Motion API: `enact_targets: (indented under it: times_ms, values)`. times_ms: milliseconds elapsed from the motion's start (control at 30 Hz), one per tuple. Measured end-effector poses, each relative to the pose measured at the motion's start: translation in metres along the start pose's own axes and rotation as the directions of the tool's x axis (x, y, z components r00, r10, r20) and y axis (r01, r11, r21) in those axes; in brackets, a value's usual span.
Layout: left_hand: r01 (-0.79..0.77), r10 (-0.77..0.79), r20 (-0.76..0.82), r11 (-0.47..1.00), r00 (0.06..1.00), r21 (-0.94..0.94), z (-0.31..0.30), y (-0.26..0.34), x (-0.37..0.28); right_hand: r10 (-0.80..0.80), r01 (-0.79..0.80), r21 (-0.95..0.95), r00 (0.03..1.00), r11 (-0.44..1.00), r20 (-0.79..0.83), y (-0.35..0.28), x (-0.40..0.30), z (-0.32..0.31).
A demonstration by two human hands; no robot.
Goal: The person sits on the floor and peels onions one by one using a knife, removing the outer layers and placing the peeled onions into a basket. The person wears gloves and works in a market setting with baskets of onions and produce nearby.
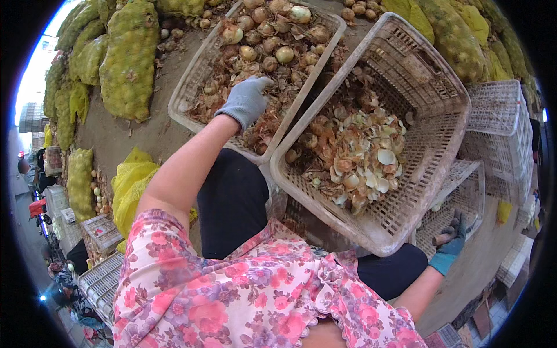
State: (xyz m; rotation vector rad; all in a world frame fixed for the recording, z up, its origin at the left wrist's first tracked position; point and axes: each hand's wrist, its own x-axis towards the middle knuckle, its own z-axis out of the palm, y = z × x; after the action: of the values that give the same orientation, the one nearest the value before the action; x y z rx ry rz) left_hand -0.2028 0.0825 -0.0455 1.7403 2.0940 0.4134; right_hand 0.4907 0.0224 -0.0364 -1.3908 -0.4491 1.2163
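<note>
My left hand [249,99], in a grey glove, reaches into a plastic crate [187,78] of whole onions [285,55] and loose brown skins [209,102]. Its index finger stretches out over the skins; the underside of the hand is hidden, so a grasp cannot be made out. A second, deeper crate [428,174] leans tilted before me against the first. Pale peeled onion layers and skins [370,161] are heaped inside it. Beyond its lower right edge is my right hand [452,241], in a teal glove with dark fingers. Thumb and fingers are apart, with nothing visible between them.
Yellow mesh sacks of onions [130,61] stand at the upper left, more sacks [457,43] at the upper right. An empty-looking yellow net bag [132,182] lies left of my knee. Stacked crates [496,130] and a low crate [472,187] flank the right side.
</note>
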Motion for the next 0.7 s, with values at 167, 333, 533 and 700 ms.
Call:
enact_targets:
  times_ms: [167, 333, 533, 700]
  values:
    - [-0.038, 0.046, 0.175, 0.998, 0.983, -0.047, 0.063, -0.042, 0.049, 0.028, 0.019, -0.292, 0.987, 0.956, 0.158, 0.026, -0.038, 0.123]
    - [-0.145, -0.002, 0.423, 0.938, 0.906, 0.315, 0.104, -0.046, 0.085, 0.065, 0.005, -0.385, 0.984, 0.923, 0.168, 0.038, -0.040, 0.151]
    - [-0.147, -0.142, 0.508, 0.862, 0.850, 0.486, 0.111, -0.064, 0.077, 0.088, -0.024, -0.391, 0.985, 0.920, 0.146, 0.035, -0.042, 0.156]
    - [0.076, -0.275, 0.497, 0.920, 0.823, 0.384, 0.090, -0.063, 0.072, 0.083, -0.009, -0.386, 0.981, 0.922, 0.175, 0.036, -0.039, 0.154]
